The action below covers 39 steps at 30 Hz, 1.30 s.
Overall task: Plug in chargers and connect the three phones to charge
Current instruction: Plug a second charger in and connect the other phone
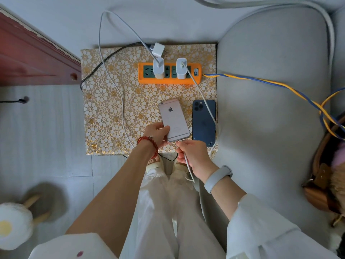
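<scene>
Phones lie at the near edge of a gold floral mat (104, 109), below the orange power strip (169, 73) bearing two white chargers (158, 68). Blue phone (203, 122) rests flat; pink iPhone (174, 120) is gripped by the left hand (156, 135). Right hand (194, 156) pinches a white cable (187, 163) at its port.

Both bare forearms reach up toward mid-frame. Left hand (157, 134) is curled in a grip, fingers wrapped. Right hand (194, 156) sits just beside it, lower right, fingertips pinched together.
</scene>
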Available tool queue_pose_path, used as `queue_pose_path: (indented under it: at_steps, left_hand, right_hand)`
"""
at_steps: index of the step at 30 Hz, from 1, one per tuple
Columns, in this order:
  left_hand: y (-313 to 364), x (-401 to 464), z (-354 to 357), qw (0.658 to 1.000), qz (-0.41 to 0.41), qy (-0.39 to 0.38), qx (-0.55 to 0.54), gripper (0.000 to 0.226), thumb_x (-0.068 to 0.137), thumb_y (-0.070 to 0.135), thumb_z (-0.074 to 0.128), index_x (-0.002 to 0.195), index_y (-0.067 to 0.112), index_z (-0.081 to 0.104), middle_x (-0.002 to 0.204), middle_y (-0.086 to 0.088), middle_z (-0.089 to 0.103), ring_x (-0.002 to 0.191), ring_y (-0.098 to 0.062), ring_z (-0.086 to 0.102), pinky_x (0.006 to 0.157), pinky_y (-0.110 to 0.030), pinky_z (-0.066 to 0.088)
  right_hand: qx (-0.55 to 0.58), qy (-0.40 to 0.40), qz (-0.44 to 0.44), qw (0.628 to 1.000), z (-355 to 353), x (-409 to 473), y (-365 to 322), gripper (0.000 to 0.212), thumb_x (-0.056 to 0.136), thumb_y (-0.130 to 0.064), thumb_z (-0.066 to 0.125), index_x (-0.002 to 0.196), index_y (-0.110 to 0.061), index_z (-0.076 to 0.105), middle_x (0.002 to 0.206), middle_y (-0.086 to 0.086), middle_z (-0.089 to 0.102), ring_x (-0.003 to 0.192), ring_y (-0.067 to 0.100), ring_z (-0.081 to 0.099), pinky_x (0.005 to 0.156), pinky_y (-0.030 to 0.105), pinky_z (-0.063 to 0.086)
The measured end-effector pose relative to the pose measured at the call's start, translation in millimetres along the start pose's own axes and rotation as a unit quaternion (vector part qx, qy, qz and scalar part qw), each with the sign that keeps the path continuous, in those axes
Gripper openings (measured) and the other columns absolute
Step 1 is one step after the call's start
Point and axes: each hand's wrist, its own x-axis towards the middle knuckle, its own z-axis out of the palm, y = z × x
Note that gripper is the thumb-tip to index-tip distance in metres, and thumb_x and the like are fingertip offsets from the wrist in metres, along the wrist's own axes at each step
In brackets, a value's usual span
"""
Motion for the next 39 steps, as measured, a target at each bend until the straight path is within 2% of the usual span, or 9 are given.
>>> queue_pose_path:
  at_steps: [2, 5, 12, 15, 18, 20, 23, 28, 39]
  left_hand:
    - [-2, -1, 0, 1.000, 0.012, 0.006, 0.012, 0.027, 0.089, 0.001, 0.047, 0.115, -0.005, 0.052, 0.093, -0.016, 0.058, 0.066, -0.017, 0.057, 0.046, -0.017, 0.052]
    - [-7, 0, 2, 0.998, 0.029, 0.003, 0.053, 0.028, 0.087, 0.002, 0.048, 0.114, -0.001, 0.055, 0.090, -0.015, 0.060, 0.066, -0.016, 0.057, 0.049, -0.017, 0.053]
    - [-16, 4, 12, 0.985, 0.085, 0.029, 0.145, 0.025, 0.084, 0.009, 0.052, 0.107, 0.011, 0.062, 0.084, -0.011, 0.067, 0.081, -0.031, 0.064, 0.079, -0.043, 0.055]
    - [-27, 7, 12, 0.975, 0.109, 0.066, 0.181, 0.027, 0.084, 0.010, 0.053, 0.109, 0.010, 0.063, 0.083, -0.003, 0.064, 0.075, -0.021, 0.058, 0.069, -0.032, 0.050]
    - [-35, 9, 12, 0.954, 0.131, 0.121, 0.240, 0.023, 0.082, 0.011, 0.056, 0.103, 0.005, 0.064, 0.085, -0.004, 0.059, 0.079, -0.019, 0.053, 0.069, -0.026, 0.040]
    - [-34, 9, 17, 0.940, 0.141, 0.153, 0.272, 0.026, 0.082, 0.012, 0.057, 0.107, 0.005, 0.060, 0.088, -0.008, 0.062, 0.080, -0.019, 0.053, 0.068, -0.026, 0.039]
    - [-29, 8, 27, 0.929, 0.154, 0.150, 0.301, 0.044, 0.082, 0.010, 0.056, 0.124, 0.013, 0.046, 0.097, -0.012, 0.063, 0.085, -0.024, 0.057, 0.071, -0.030, 0.045]
    - [-24, 7, 38, 0.897, 0.123, 0.135, 0.402, 0.058, 0.083, 0.016, 0.050, 0.136, 0.024, 0.029, 0.116, -0.020, 0.050, 0.102, -0.037, 0.054, 0.086, -0.045, 0.049]
    - [-27, 6, 45, 0.900, 0.102, 0.104, 0.412, 0.068, 0.083, 0.016, 0.050, 0.140, 0.016, 0.013, 0.132, -0.018, 0.027, 0.118, -0.037, 0.033, 0.095, -0.044, 0.038]
  right_hand:
    - [0.028, 0.004, 0.025, 0.999, 0, 2, 0, 0.022, 0.086, 0.005, 0.047, 0.070, 0.016, 0.055, 0.049, 0.006, 0.048, 0.032, 0.008, 0.041, 0.041, 0.018, 0.048]
    - [0.034, 0.012, 0.043, 0.998, -1, 6, 10, 0.029, 0.087, 0.004, 0.046, 0.059, -0.003, 0.054, 0.042, 0.001, 0.051, 0.030, 0.007, 0.043, 0.043, 0.020, 0.051]
    - [-0.054, 0.051, -0.043, 0.996, -13, 13, 22, 0.042, 0.085, 0.000, 0.048, 0.046, -0.011, 0.056, 0.043, 0.001, 0.055, 0.043, 0.018, 0.053, 0.044, 0.022, 0.046]
    - [-0.346, 0.103, -0.115, 0.925, -26, 9, 24, 0.027, 0.088, -0.010, 0.043, 0.077, 0.001, 0.065, 0.082, 0.017, 0.070, 0.081, 0.034, 0.064, 0.067, 0.033, 0.049]
    - [-0.460, 0.153, -0.244, 0.840, -36, 1, 27, 0.026, 0.090, -0.011, 0.040, 0.107, -0.009, 0.060, 0.108, 0.010, 0.064, 0.102, 0.029, 0.057, 0.074, 0.034, 0.046]
    - [-0.519, 0.117, -0.315, 0.786, -39, 2, 29, 0.035, 0.089, -0.008, 0.042, 0.123, -0.010, 0.051, 0.128, 0.011, 0.054, 0.120, 0.029, 0.047, 0.090, 0.037, 0.046]
    - [-0.638, 0.048, -0.294, 0.710, -42, 11, 34, 0.052, 0.090, -0.010, 0.042, 0.140, -0.013, 0.027, 0.153, 0.012, 0.021, 0.141, 0.030, 0.017, 0.112, 0.042, 0.026]
    - [-0.686, 0.030, -0.251, 0.682, -47, 19, 38, 0.062, 0.090, -0.013, 0.042, 0.144, -0.015, 0.011, 0.157, 0.011, -0.003, 0.144, 0.031, -0.004, 0.116, 0.048, 0.012]
    - [-0.719, 0.010, -0.238, 0.653, -55, 17, 29, 0.065, 0.091, -0.017, 0.045, 0.145, -0.015, 0.007, 0.157, 0.008, -0.004, 0.141, 0.041, -0.006, 0.116, 0.047, 0.015]
